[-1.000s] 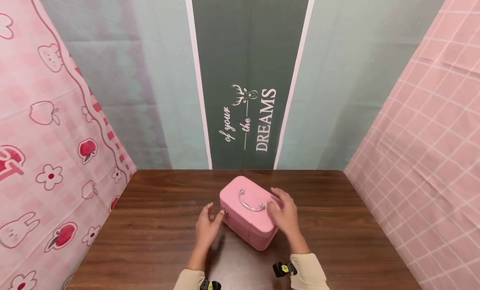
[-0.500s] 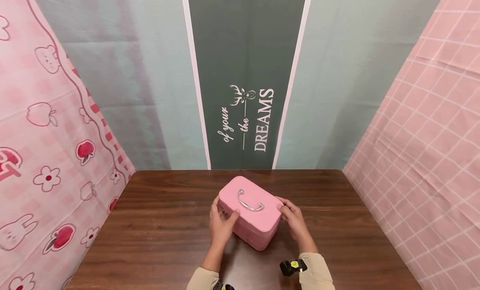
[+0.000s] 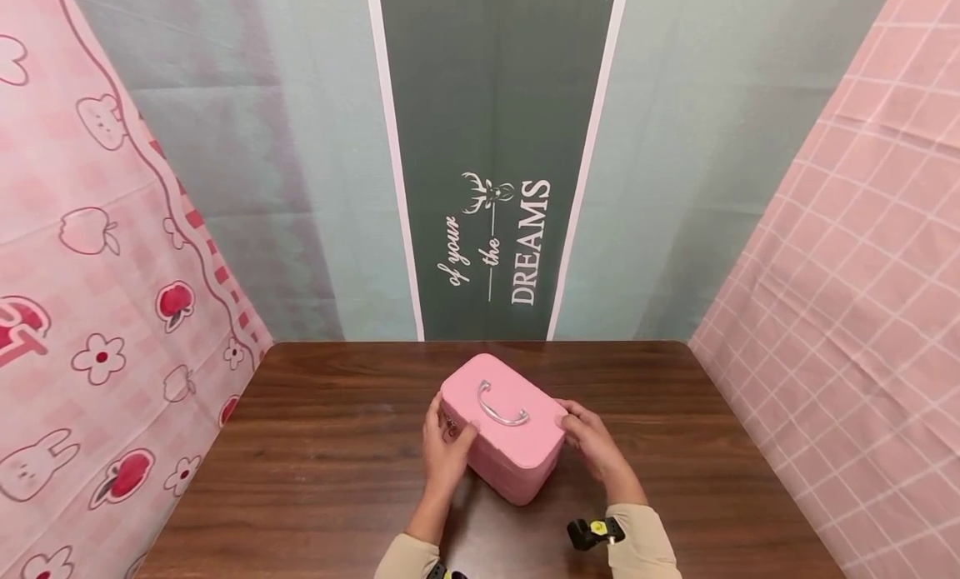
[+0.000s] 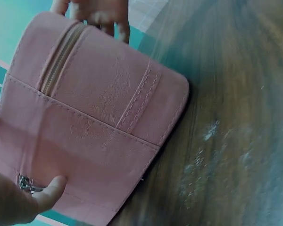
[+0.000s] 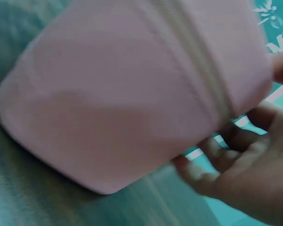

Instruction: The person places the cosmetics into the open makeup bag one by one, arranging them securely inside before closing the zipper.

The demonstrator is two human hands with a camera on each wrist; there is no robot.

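A pink zip-up case (image 3: pixel 510 444) stands at an angle on the table, its silver handle (image 3: pixel 501 414) on top. My left hand (image 3: pixel 442 456) grips the case's left end, thumb at the lid's front edge and fingers round the side. In the left wrist view that thumb lies beside a metal zipper pull (image 4: pixel 27 182). At the opposite end my right hand (image 3: pixel 594 442) holds the right corner, thumb on the lid's edge and fingers behind. A zipper (image 5: pixel 195 54) runs along the side in the right wrist view. The lid is closed.
The brown wooden table (image 3: pixel 330 462) extends around the case. Behind it hangs a grey-green curtain (image 3: pixel 502 87) with white lettering. Pink printed cloth (image 3: pixel 135 254) covers the left side, and pink checked cloth (image 3: pixel 847 254) the right.
Both hands have moved in onto the case: the left one right to its left end, the right one from over the lid to the right corner. The case stays about where it was.
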